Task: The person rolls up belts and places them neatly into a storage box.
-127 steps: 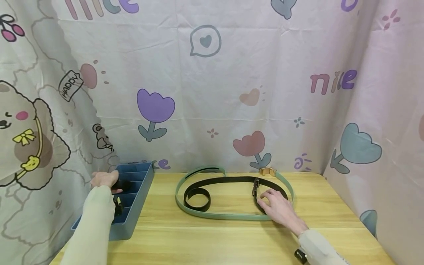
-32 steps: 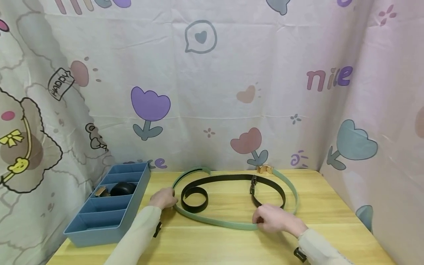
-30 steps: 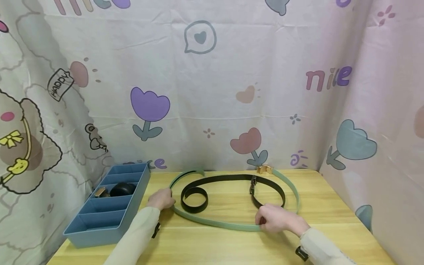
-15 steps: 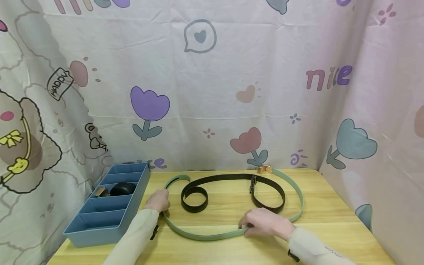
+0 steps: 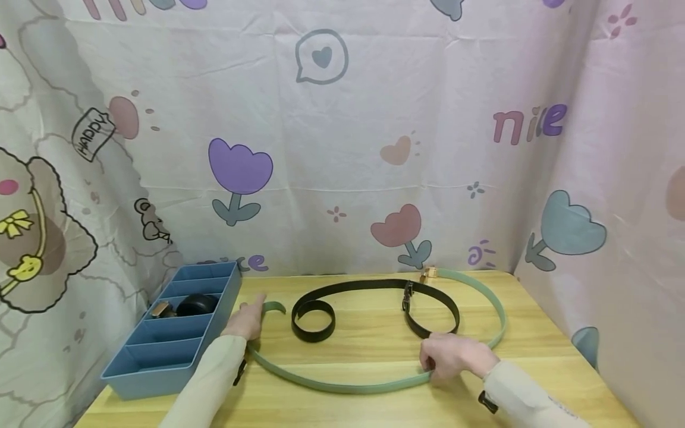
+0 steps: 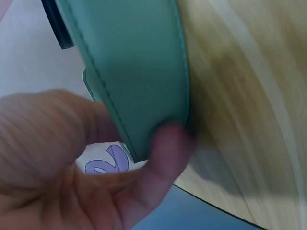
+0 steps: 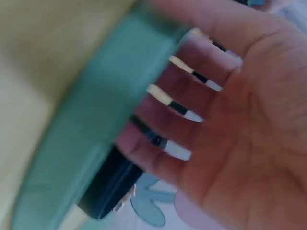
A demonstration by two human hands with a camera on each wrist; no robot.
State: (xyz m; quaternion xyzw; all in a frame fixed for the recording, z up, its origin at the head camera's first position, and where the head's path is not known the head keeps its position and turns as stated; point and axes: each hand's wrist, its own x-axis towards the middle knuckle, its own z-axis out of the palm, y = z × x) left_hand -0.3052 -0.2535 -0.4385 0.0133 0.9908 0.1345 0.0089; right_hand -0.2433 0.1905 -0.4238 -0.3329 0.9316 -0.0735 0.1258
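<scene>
A light green belt curves across the wooden table, its gold buckle lying at the back edge. Near the belt's free end my left hand grips the strap; the left wrist view shows the green strap between thumb and fingers. At the front right my right hand pinches the same belt, with its fingers behind the green strap. Inside the green loop lies a dark belt, coiled at its left end and buckled near its right.
A blue divided tray stands at the left, close to my left hand. One compartment holds a rolled black belt with a gold buckle. A patterned curtain hangs behind the table.
My left hand has gone from the tray to the green belt and drawn its left end left and forward. My right hand has taken hold of the strap; the loop has widened.
</scene>
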